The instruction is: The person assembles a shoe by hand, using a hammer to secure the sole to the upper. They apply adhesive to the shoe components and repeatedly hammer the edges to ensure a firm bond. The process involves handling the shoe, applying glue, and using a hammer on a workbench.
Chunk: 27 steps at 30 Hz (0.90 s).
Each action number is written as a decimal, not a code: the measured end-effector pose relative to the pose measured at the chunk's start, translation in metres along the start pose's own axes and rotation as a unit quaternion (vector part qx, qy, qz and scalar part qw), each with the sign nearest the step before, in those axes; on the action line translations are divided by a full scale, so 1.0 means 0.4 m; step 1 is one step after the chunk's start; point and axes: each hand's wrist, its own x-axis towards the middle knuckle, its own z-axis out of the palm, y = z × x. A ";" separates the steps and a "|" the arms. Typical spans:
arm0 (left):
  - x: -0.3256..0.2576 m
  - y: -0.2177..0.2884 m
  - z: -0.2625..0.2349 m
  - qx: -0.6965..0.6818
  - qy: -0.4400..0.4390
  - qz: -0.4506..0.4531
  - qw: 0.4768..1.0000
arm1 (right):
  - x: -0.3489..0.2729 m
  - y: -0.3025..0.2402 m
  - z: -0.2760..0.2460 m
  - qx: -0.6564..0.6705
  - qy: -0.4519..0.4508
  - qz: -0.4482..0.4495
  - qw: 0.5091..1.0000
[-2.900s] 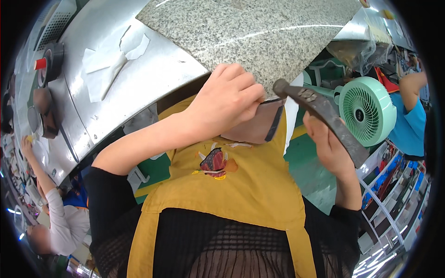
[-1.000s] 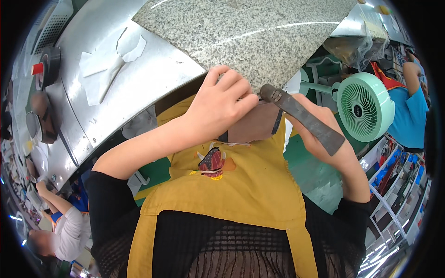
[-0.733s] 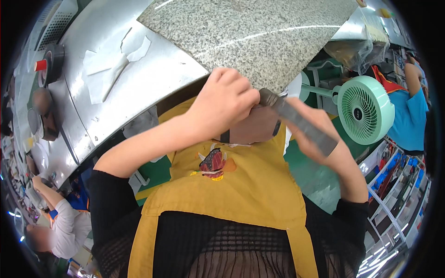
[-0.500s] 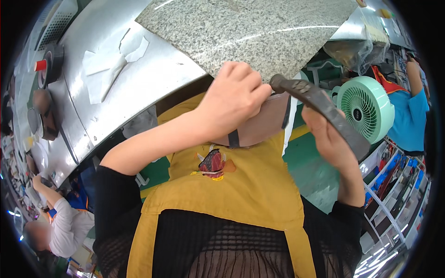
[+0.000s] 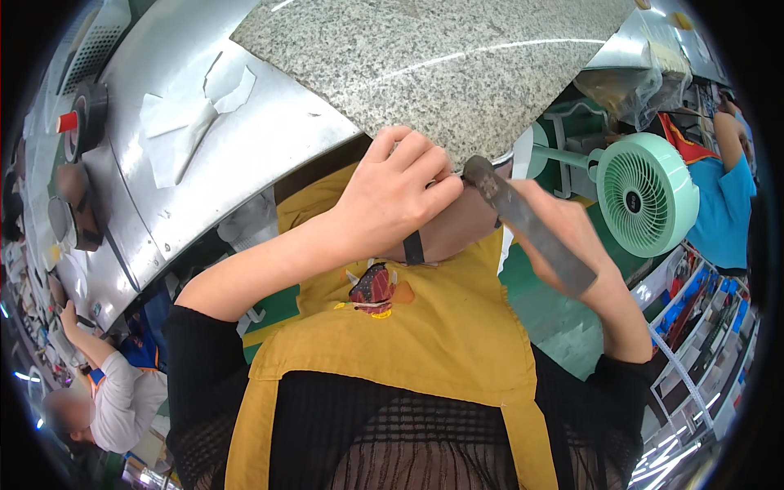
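A dark, worn metal hammer (image 5: 543, 241) is gripped in my right hand (image 5: 584, 233). Its round face is down at the front edge of the speckled granite slab (image 5: 441, 73), close beside my left fingertips. My left hand (image 5: 396, 184) rests at that same edge with bent fingers, pinching the rim of a brownish-pink leather-like piece (image 5: 457, 222). The piece hangs below the slab in front of my yellow apron (image 5: 400, 351) and carries a narrow black strip (image 5: 413, 247). My left hand and the hammer cover the spot where its edge meets the slab.
Crumpled white sheets (image 5: 192, 126) lie on the metal table (image 5: 286, 139) to the left, with a dark tape roll (image 5: 88, 122) beyond. A mint-green fan (image 5: 649, 196) stands at right. Co-workers, one in a blue shirt (image 5: 723, 204), one in a white shirt (image 5: 126, 404), are on either side.
The hammer has swung down and left, its face now lower at the slab edge. My left hand has shifted slightly down and left, its fingers more spread over the edge.
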 end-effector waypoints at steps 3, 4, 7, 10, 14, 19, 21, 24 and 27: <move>0.000 -0.002 0.000 -0.013 0.001 -0.015 1.000 | 0.004 -0.004 -0.021 0.053 -0.003 0.012 0.999; -0.001 -0.002 -0.001 -0.015 0.001 -0.021 1.000 | 0.008 -0.010 -0.035 0.081 -0.005 0.020 0.996; -0.007 0.006 0.009 -0.006 0.009 -0.036 0.999 | 0.005 -0.018 -0.035 0.071 0.025 0.002 0.997; -0.001 0.015 0.004 -0.014 0.012 -0.058 0.998 | -0.002 0.004 0.004 -0.030 -0.023 0.004 0.999; 0.011 0.043 -0.021 -0.012 -0.015 -0.124 0.992 | 0.004 0.022 -0.002 0.104 0.027 0.014 0.994; 0.022 0.047 -0.032 -0.046 -0.062 -0.174 0.982 | 0.103 0.086 -0.055 -0.054 0.158 -0.038 0.985; 0.032 0.043 -0.041 -0.064 -0.090 -0.178 0.978 | 0.155 0.122 -0.057 -0.151 0.207 -0.059 0.965; 0.033 0.031 -0.069 -0.124 -0.149 -0.176 0.965 | 0.196 0.166 -0.061 -0.197 0.180 -0.051 0.962; 0.023 0.033 -0.111 -0.199 -0.200 -0.185 0.941 | 0.179 0.141 -0.045 -0.269 0.256 -0.125 0.920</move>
